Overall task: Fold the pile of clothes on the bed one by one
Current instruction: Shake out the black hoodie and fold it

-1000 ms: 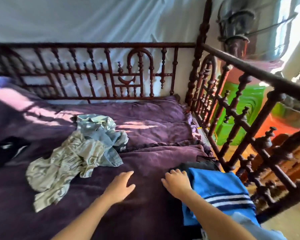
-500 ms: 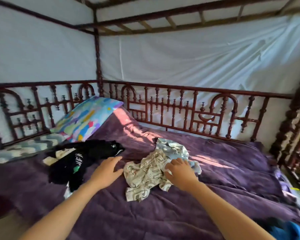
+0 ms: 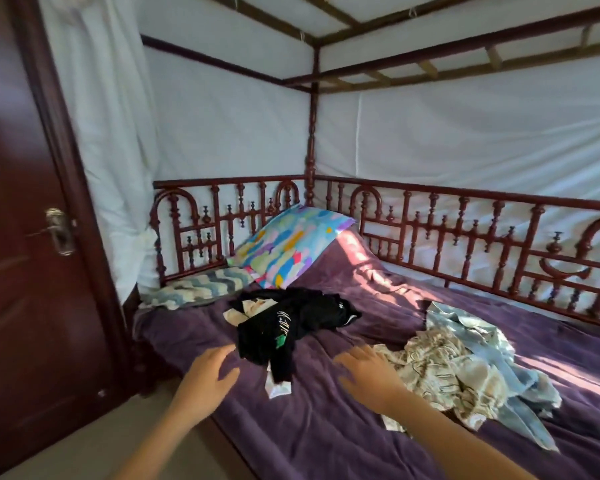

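On the purple blanket (image 3: 326, 434) of the bed, from the head view, I am holding my left hand (image 3: 210, 372) spread just beside the black garment (image 3: 291, 323), its grip apart and empty. My right hand (image 3: 368, 375) is hovering or resting (I cannot tell which) at the edge of the beige patterned garment (image 3: 440, 372), grip likewise apart. A pale blue garment (image 3: 482, 327) is lying crumpled against the beige one, nearer the carved rail (image 3: 530, 244). A colourful pillow (image 3: 291, 247) is leaning in the corner.
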### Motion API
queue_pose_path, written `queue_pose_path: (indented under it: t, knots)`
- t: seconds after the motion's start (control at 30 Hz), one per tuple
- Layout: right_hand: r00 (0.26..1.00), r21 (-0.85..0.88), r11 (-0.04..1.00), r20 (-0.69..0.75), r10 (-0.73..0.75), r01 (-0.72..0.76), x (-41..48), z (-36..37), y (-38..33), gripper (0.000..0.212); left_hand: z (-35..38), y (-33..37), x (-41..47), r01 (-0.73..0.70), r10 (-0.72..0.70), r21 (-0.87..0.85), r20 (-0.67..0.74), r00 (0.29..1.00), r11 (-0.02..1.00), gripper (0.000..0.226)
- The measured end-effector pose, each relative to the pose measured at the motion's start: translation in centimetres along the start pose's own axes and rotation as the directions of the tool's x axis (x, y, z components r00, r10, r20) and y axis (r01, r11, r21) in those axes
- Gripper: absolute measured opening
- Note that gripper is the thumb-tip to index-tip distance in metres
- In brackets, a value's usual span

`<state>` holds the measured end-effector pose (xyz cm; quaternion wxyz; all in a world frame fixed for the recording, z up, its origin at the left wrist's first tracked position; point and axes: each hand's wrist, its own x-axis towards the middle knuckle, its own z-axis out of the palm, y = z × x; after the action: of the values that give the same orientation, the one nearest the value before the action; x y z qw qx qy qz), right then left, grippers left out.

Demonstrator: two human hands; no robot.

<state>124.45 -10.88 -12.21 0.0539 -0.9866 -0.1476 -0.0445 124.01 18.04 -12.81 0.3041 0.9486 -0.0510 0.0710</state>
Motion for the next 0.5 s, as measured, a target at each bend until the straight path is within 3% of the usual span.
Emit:
queue_pose_path:
  t: [0.17, 0.23, 0.4, 0.43, 0.5]
  knots:
    - [0.997, 0.066, 0.996, 0.052, -0.058, 0.055, 3.7, 2.6, -0.9, 0.092, 0.1, -3.8, 1.4, 0.047, -0.047, -0.013, -0.009, 0.999, 0.999, 0.046]
    - [1.0, 0.128, 0.992, 0.022, -0.004, 0.001, 5.8, 4.3, -0.5, 0.085, 0.1, -4.9, 2.6, 0.054, -0.054, -0.003, 0.002, 0.999, 0.999, 0.046]
    - [0.983, 0.341, 0.936, 0.183, 0.032, -0.094, 13.3, 10.1, 0.2, 0.047, -0.5, -8.6, 8.0, 0.103, -0.103, 0.055, 0.0, 0.995, 0.993, 0.049]
    - [0.987, 0.328, 0.94, 0.154, 0.042, -0.091, 15.1, 11.2, 0.2, 0.042, -0.8, -9.5, 9.3, 0.123, -0.124, 0.084, 0.007, 0.992, 0.989, 0.047]
    - [0.993, 0.322, 0.944, 0.116, 0.028, -0.064, 17.9, 10.5, -1.7, 0.049, -1.6, -11.2, 11.7, 0.162, -0.166, 0.125, 0.021, 0.986, 0.979, 0.046]
